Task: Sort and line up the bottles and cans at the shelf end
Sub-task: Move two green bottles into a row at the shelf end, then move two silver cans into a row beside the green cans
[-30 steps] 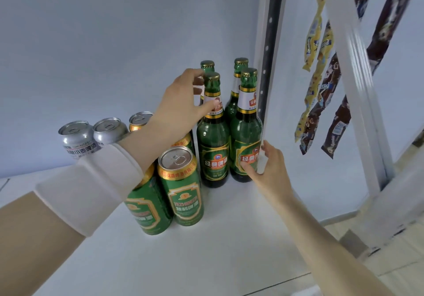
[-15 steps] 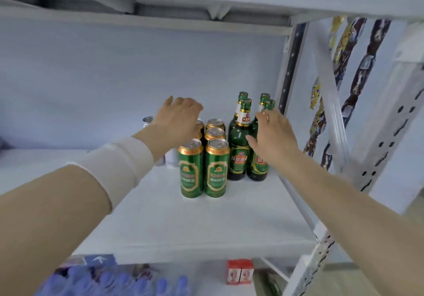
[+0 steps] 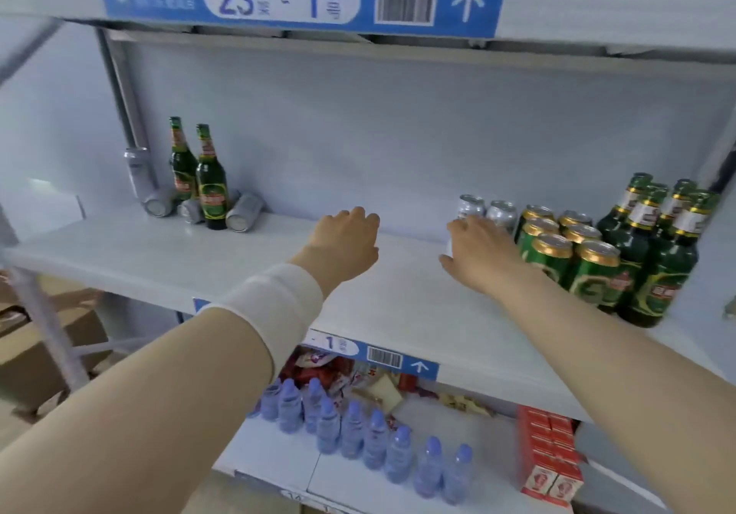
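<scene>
At the right end of the white shelf (image 3: 239,270) stand several green bottles (image 3: 657,250), several green gold-topped cans (image 3: 557,252) in rows, and two silver cans (image 3: 502,213) behind. My right hand (image 3: 478,252) lies against the left silver can (image 3: 472,205), thumb to its left; whether it grips is unclear. My left hand (image 3: 344,240) hovers over the bare shelf middle, fingers loosely apart, holding nothing. At the left end two green bottles (image 3: 211,183) stand among several silver cans (image 3: 245,215), most lying on their sides.
A shelf above carries a blue label strip (image 3: 302,1). The shelf below holds rows of small water bottles (image 3: 358,426), red boxes (image 3: 549,458) and snack packs (image 3: 330,370). A grey upright post (image 3: 127,115) stands at the left, with cardboard boxes (image 3: 40,354) on the floor.
The view has pulled back and swung left, showing the whole shelf. Both hands left the green bottles and cans; the left moved to the shelf middle, the right to the silver cans.
</scene>
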`<state>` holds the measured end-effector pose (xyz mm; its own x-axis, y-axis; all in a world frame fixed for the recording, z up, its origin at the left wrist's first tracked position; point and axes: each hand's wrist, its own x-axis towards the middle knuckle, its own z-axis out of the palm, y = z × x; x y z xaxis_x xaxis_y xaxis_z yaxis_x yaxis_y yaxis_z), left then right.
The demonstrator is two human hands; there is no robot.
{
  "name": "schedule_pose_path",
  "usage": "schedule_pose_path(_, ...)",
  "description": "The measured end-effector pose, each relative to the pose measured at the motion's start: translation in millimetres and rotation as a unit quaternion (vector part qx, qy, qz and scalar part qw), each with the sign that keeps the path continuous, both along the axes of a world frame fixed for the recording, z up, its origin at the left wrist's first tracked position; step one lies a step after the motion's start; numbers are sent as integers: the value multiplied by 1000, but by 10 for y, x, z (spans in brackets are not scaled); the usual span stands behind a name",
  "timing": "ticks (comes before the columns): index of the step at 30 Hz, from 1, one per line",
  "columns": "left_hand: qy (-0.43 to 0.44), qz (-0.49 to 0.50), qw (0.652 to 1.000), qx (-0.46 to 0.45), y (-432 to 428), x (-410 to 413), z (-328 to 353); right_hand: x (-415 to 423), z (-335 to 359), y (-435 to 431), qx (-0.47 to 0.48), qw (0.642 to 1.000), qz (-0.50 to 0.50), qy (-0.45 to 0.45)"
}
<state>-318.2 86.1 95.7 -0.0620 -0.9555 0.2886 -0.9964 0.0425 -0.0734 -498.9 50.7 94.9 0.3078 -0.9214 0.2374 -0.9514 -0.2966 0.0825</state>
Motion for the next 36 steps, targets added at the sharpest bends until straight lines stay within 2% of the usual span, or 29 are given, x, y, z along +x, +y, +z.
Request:
schedule_pose_path(6,81,56,995,17,393,1621,-147,1872,-185,174,49,997,61,6)
schedule_pose_path(10,87,92,991,39,464,2487,-355,2831,-370,238,72,991,109,7)
schedule_pose_path(17,98,104,988,52,-42,3468,-666,3943,-654,-225,93,987,131,11)
schedule_pose_path(24,117,114,984,65,-665,4265,-819,4852,-887,-823,127,977,164,-54)
schedule_pose_path(30,209,164,964,17,-1079,5203,-812,5731,-991,-1278,144,965,186,-112)
schedule_pose_path(36,353,166,920,-29,-1695,6287,-888,6593,-1190,-1717,138,960,158,-186)
